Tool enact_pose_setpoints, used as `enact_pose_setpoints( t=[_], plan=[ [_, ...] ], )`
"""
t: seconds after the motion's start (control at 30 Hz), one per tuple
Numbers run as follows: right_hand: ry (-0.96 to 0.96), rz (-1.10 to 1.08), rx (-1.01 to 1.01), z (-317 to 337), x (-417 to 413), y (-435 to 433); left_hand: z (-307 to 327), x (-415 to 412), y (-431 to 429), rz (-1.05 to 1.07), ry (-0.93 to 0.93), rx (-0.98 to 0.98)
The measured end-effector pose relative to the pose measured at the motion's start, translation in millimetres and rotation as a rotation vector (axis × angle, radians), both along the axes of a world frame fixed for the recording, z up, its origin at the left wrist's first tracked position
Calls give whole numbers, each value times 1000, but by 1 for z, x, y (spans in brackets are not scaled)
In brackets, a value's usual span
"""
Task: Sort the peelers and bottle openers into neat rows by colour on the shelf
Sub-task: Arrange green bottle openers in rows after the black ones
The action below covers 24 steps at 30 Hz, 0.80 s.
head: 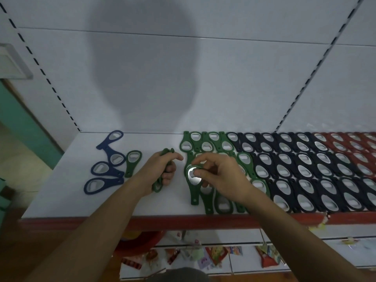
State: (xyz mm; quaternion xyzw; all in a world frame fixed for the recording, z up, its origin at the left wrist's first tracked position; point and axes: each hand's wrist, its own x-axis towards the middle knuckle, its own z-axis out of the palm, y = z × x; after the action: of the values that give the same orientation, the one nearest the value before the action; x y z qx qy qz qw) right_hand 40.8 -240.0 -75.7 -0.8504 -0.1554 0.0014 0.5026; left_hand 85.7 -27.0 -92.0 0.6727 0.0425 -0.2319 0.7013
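Rows of green openers [205, 146] lie at centre frame on the white shelf [61, 204]. At their left edge the right hand [221, 176] pinches one green opener [193, 193] by its metal ring. Just left, the left hand [160, 169] clenches a green bundle [157, 185]. Black openers [305, 165], then red openers [356, 147], fill the right; blue openers [107, 148] lie loose at left of the frame, a stray green opener [129, 169] beside them.

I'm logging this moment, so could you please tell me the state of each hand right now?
Left hand: grips a bunch of green openers.
Right hand: pinches a single green opener.
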Motion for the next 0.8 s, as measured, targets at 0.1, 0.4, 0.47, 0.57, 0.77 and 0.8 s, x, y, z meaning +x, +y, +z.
enact_pose_setpoints(
  t=[0.1,0.4,0.47,0.57,0.77,0.8],
  plan=[
    [-46,-22,-55,-2,-4,4,-3,-1,-2,-4,-20,9],
    [-116,225,-183,6,-6,-4,-8,-3,-1,60,-60,-38],
    [-115,307,-355,4,-7,-8,-8,-3,-1,51,-65,-30],
    [-60,363,-426,3,-11,-10,-9,-2,-1,39,-77,-12],
    [-95,299,-385,2,-4,-3,-7,-3,0,17,-86,8],
    [-97,328,-439,1,-3,0,-7,-3,0,14,-87,12]
  ],
)
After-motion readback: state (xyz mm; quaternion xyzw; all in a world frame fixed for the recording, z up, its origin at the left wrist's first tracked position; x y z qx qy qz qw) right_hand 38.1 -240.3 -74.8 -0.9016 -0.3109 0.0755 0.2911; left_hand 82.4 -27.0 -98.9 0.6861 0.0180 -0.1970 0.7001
